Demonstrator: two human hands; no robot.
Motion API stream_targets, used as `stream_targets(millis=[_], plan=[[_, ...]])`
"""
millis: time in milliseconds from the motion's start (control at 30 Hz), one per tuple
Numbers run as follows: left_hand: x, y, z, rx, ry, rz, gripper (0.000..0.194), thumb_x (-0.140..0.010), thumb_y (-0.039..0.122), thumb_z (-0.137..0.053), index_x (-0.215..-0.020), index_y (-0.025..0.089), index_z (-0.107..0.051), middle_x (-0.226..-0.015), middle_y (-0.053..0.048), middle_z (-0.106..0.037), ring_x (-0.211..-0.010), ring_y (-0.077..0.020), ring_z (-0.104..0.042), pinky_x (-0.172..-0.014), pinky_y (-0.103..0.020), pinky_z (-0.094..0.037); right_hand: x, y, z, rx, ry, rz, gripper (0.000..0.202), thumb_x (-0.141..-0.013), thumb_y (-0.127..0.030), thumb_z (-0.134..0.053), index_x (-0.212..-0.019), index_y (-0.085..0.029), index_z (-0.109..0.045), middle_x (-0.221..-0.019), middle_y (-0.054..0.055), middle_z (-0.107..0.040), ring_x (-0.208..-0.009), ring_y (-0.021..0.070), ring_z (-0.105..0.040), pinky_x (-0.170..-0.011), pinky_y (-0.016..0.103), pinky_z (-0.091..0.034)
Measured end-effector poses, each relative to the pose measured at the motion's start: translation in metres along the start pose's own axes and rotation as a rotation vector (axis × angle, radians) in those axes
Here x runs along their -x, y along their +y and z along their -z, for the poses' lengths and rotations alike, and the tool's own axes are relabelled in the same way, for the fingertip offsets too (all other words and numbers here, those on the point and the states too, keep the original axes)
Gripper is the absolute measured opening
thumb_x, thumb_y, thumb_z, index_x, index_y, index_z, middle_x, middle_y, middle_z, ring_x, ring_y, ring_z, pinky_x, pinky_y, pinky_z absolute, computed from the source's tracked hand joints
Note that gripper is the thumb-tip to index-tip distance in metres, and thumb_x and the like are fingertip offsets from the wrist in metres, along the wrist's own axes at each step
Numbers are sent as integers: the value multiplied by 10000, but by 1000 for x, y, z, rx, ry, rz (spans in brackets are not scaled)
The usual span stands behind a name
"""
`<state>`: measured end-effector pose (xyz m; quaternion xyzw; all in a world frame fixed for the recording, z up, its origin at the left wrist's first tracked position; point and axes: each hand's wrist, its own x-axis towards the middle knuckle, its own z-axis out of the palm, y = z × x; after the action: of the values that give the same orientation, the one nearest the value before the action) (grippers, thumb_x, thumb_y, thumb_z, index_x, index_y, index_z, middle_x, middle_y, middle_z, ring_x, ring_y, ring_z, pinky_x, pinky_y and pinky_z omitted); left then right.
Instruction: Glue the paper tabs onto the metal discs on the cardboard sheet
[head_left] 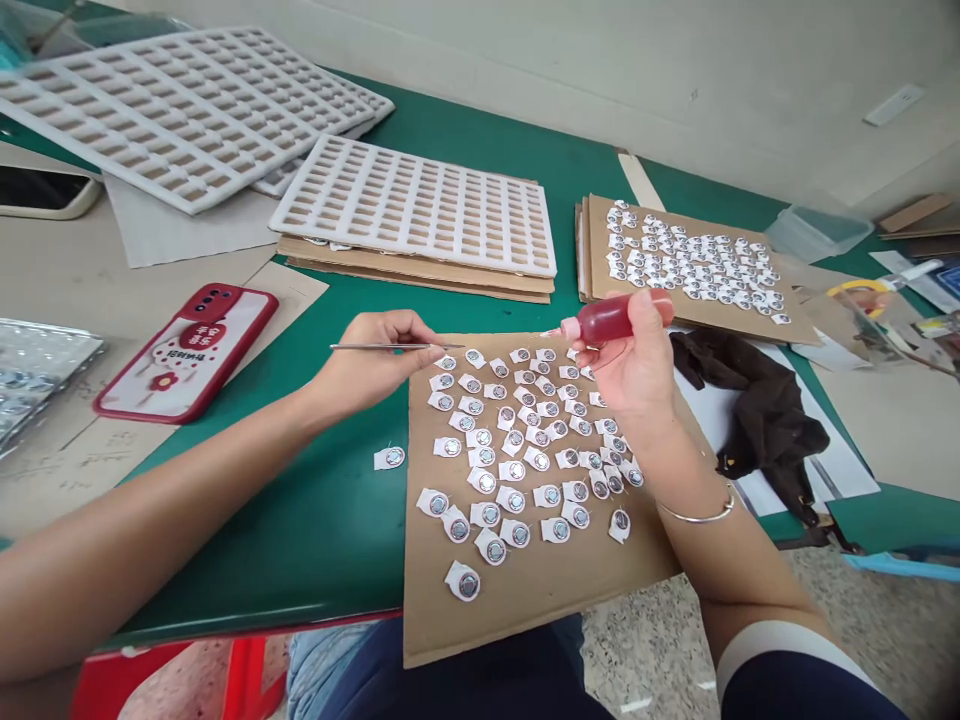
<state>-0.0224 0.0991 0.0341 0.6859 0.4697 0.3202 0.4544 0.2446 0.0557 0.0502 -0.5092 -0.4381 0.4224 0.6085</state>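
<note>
My left hand (pixel 382 355) pinches a thin metal rod, possibly tweezers (pixel 367 347), held level over the left edge of a cardboard sheet (pixel 517 605). In my right hand (pixel 637 360) is a small squeeze bottle (pixel 604 320) of red liquid, lying nearly level with its narrow nozzle pointing left. Many small white pieces, each with a round silvery disc (pixel 512 470), lie spread over the cardboard below both hands. One such piece (pixel 389 458) rests on the green table, left of the sheet. Whether the nozzle touches any piece I cannot tell.
White slotted trays (pixel 420 205) lie at the back, one on stacked cardboard. Another cardboard sheet (pixel 697 300) with similar pieces is at the back right. A red-framed phone (pixel 187 355) lies left; a dark cloth (pixel 772 410) lies right. The green table's (pixel 300 540) front edge is near my lap.
</note>
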Motion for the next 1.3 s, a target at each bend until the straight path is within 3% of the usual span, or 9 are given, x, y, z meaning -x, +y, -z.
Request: stream_targets(millis=[200,433,667,800,900,1100,1300], plan=[[1,-9,14,-51,6,47,217,-683,378,-703,-730,179,-631,-860,-46,-709,-792,-195,-652,-686,-293,-510,-2,-19,-4,83,-120,48,458,-781,-605,-531,-1033,-237,-426,-840,31,-621,-671,169,-632,-426,243,-439],[15,-8,8,-85,-6,54,213,-714,386,-679,-764,182,-646,-863,-41,-707,-797,-184,-648,-679,-269,-517,-8,-28,-30,37,-148,120,372,-791,-543,-589,-940,-227,-460,-754,13,-599,-646,155,-616,-395,226,-394],[31,-17,-2,-183,-54,-44,128,-771,310,-609,-797,197,-664,-845,-32,-710,-738,-172,-644,-601,-246,-505,-15,-28,-61,49,-198,130,342,-824,-545,-555,-812,-217,-459,-668,-8,-583,-633,152,-611,-376,218,-347],[34,-24,-3,-218,-63,-97,142,-793,317,-595,-848,204,-661,-901,-38,-709,-777,-180,-648,-613,-247,-496,-20,-27,-64,205,-176,188,419,-851,-653,-424,-822,-235,-443,-675,-24,-576,-648,170,-623,-393,246,-373],[34,-27,-3,-250,-62,-127,158,-804,335,-592,-863,203,-656,-906,-40,-707,-769,-178,-648,-630,-253,-493,-22,-24,-60,189,-153,184,434,-824,-680,-462,-846,-246,-442,-668,-21,-559,-673,189,-631,-385,258,-376],[37,-35,-6,-408,-68,-223,178,-845,357,-541,-877,219,-649,-893,-40,-699,-790,-187,-644,-646,-283,-479,-23,-20,-60,19,-169,88,326,-834,-531,-567,-837,-227,-449,-657,-15,-560,-624,162,-618,-369,223,-356],[40,-42,-8,-485,-71,-385,138,-872,267,-504,-926,215,-619,-941,-50,-687,-812,-186,-629,-689,-307,-468,-18,-17,-71,25,-246,212,267,-883,-424,-548,-775,-189,-485,-616,-12,-530,-594,160,-624,-359,198,-351]])
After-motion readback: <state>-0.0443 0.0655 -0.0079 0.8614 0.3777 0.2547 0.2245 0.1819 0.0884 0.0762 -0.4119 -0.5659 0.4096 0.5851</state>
